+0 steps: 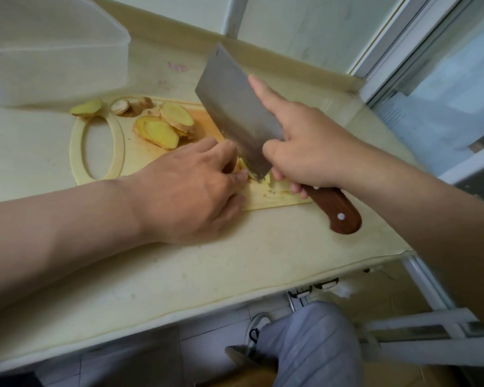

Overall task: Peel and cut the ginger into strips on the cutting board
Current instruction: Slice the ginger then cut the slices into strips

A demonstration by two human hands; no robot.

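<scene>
Right hand [305, 155] gripping cleaver [235, 107], left hand [196, 188] curled onto ginger [241, 164] mostly hidden beneath fingers, slices [162, 132] at ten o'clock on cutting board [76, 152].

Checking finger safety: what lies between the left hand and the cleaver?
Only a small ginger piece, pinched by the left hand, with the cleaver blade right against it; the head view shows it.

Dull metal cleaver [235, 107], glossy wooden handle [337, 210]

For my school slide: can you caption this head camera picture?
A right hand slices ginger with a cleaver while the left hand steadies it on the cutting board.
</scene>
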